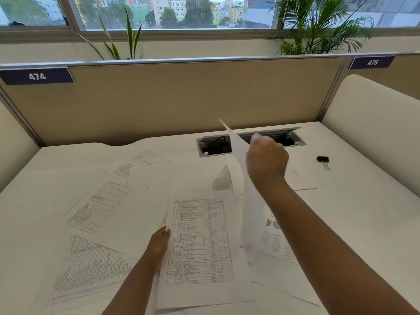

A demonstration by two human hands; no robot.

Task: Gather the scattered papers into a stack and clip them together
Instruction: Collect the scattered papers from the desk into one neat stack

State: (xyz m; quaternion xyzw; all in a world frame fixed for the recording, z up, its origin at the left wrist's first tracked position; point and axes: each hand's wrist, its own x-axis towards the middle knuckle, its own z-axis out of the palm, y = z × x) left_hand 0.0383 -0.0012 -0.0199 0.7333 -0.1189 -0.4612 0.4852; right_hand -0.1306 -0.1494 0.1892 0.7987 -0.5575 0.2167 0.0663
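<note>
The right hand (267, 162) was raised over the middle of the white bench (363, 212), its fingers pinched on a thin white sheet of paper (238, 178) that hung nearly edge-on to the camera, its long axis running from the far side down toward the person; the left hand (159, 243), nearer the body, gripped the left edge of a white printed table sheet (200, 242) lying just below and left of that hanging sheet. The carried sheet seemingly had to travel down and left onto it; other printed sheets lay scattered left, and the small black binder clip (323, 160) sat well apart to the right, nearer the right hand.
</note>
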